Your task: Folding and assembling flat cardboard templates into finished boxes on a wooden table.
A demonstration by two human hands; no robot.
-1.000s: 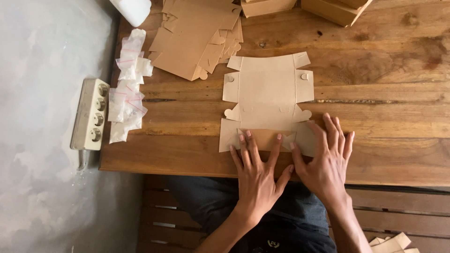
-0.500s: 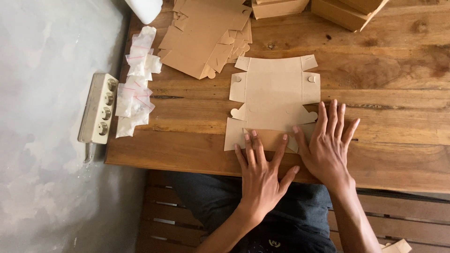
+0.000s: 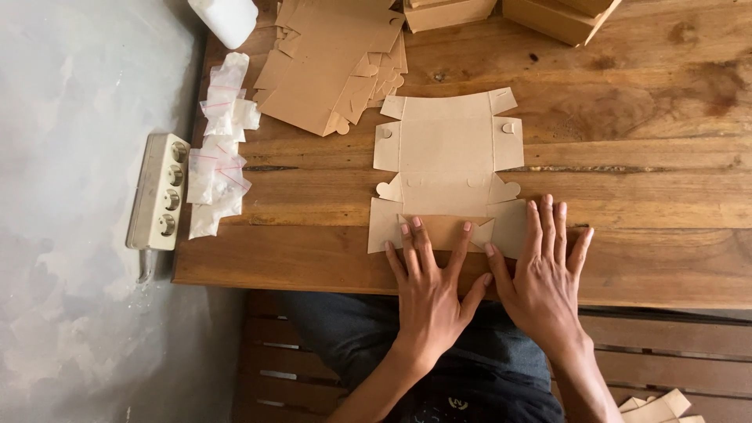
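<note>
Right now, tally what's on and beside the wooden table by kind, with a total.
Flat cardboard box blank under the left hand and right hand: 1
Stack of box blanks: 1
Folded cardboard boxes at the far edge: 2
Heap of small clear plastic bags: 1
White power strip: 1
White container: 1
Total: 7

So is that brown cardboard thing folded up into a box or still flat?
Mostly flat. The cardboard cutout lies spread on the wooden table; only its near flap is folded over, pressed down by the left hand and right hand.
</note>
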